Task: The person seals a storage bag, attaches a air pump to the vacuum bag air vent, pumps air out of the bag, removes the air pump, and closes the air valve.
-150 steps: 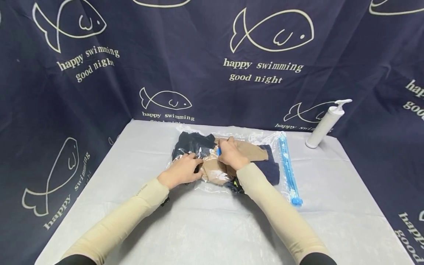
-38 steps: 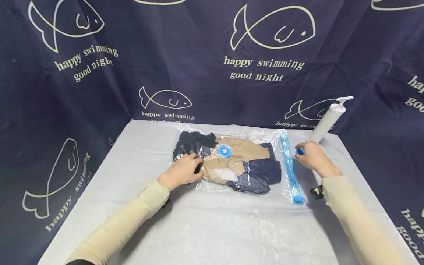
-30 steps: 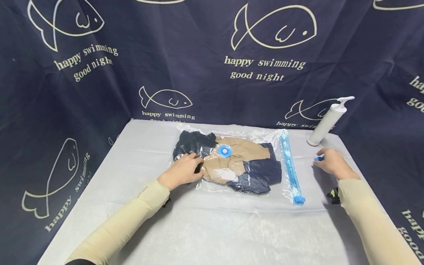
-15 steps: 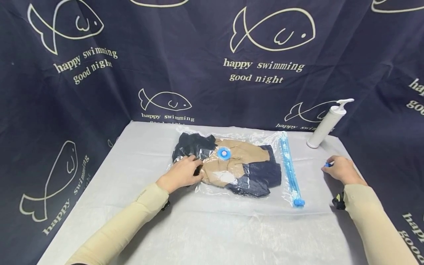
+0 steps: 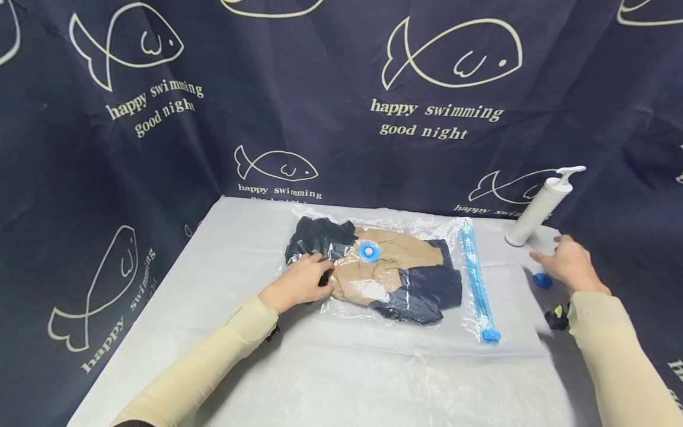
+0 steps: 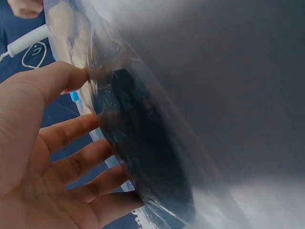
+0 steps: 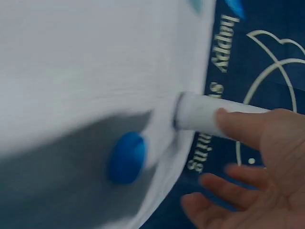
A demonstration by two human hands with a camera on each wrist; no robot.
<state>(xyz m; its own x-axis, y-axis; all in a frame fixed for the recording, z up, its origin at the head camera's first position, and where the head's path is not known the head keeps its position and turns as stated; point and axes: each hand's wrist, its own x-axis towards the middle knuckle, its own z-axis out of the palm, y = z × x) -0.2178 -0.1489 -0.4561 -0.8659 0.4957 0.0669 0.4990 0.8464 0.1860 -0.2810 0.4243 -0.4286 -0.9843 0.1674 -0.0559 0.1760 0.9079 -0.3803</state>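
Observation:
A clear zip vacuum storage bag point(image 5: 453, 234) lies flat, with black, tan and navy clothes point(image 5: 432, 284) inside. On its top face sits a round blue valve point(image 5: 368, 251), uncapped. My left hand point(image 5: 299, 281) rests on the bag's left part; in the left wrist view its spread fingers point(image 6: 81, 160) touch the plastic over the black clothing. My right hand point(image 5: 573, 264) is at the table's right side, fingers apart and holding nothing. Beside it on the cloth lies a blue valve cap point(image 5: 542, 280). The white hand pump point(image 5: 539, 210) stands just beyond the right hand, apparently apart from it.
A blue zip strip with a slider point(image 5: 490, 335) runs along the bag's right edge. White cloth covers the table point(image 5: 373, 379). Dark blue fish-print curtains point(image 5: 341, 118) hang close behind and at both sides.
My right hand has gone from the bag's valve to the right side of the table with the blue cap, set it down and let go. The left hand has stayed on the bag.

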